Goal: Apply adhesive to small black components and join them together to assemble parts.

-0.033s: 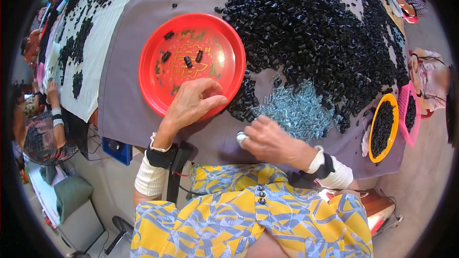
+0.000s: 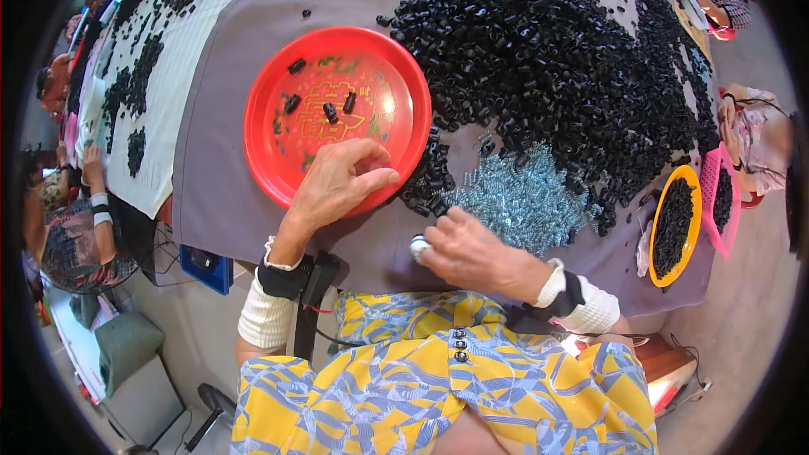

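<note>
My left hand (image 2: 341,175) is over the near right rim of a red round tray (image 2: 257,156). Its fingers curve downward and the thumb stands apart, with nothing visible between them. Several small black cylindrical pieces (image 2: 331,112) lie scattered in the tray. To the right, my right hand (image 2: 472,251) is closed above the cloth, beside a heap of small silvery coil-like parts (image 2: 527,194). A white wrapping (image 2: 419,246) shows at its thumb side. The curled fingers hide whatever they may hold.
A large mound of black pieces (image 2: 522,42) spreads beyond the silvery heap over the grey cloth (image 2: 223,118). At right stand a yellow bowl (image 2: 697,202) and a pink basket (image 2: 731,227), both holding black pieces. Other people (image 2: 80,244) sit at the left and right edges.
My right hand has shifted slightly left. My left hand stays over the tray rim, and the pieces in the tray lie as before.
</note>
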Demonstrator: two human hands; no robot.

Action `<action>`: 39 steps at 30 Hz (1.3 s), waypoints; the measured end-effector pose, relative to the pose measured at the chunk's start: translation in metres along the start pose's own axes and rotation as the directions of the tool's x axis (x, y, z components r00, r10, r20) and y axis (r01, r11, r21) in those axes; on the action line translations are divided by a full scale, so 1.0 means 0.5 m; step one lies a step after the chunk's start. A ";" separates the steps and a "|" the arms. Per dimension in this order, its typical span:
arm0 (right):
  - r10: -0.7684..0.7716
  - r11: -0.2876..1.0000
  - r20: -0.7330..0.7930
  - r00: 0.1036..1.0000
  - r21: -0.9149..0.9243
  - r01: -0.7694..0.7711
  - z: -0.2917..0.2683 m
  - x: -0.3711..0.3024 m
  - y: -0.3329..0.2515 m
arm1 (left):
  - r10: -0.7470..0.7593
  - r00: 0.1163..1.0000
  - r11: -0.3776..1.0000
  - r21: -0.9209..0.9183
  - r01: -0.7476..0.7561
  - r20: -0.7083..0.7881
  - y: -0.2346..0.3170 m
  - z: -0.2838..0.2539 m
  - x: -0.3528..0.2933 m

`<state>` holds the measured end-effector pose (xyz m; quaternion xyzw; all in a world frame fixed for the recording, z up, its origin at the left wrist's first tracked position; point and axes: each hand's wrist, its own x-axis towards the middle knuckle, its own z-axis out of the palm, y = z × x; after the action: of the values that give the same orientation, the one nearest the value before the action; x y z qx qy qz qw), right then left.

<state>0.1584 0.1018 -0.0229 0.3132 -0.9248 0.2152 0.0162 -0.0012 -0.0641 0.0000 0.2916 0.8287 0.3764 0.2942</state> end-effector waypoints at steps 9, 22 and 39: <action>0.058 0.993 0.084 0.995 -0.107 -0.049 -0.003 -0.009 0.009 | 0.039 0.996 0.985 -0.162 -0.052 -0.081 0.037 0.005 0.016; 0.330 0.905 -0.173 0.928 -0.221 -0.363 -0.075 0.062 0.196 | 0.110 0.981 0.960 -0.238 -0.147 -0.161 0.067 0.021 0.080; 0.378 0.884 -0.116 0.919 -0.248 -0.395 -0.060 0.097 0.200 | 0.045 0.990 0.944 -0.317 -0.087 -0.136 0.027 0.039 0.085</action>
<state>0.0575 0.1571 -0.0267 0.1105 -0.9880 0.0978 0.0448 -0.0116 -0.0179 -0.0112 0.2428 0.7628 0.5340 0.2719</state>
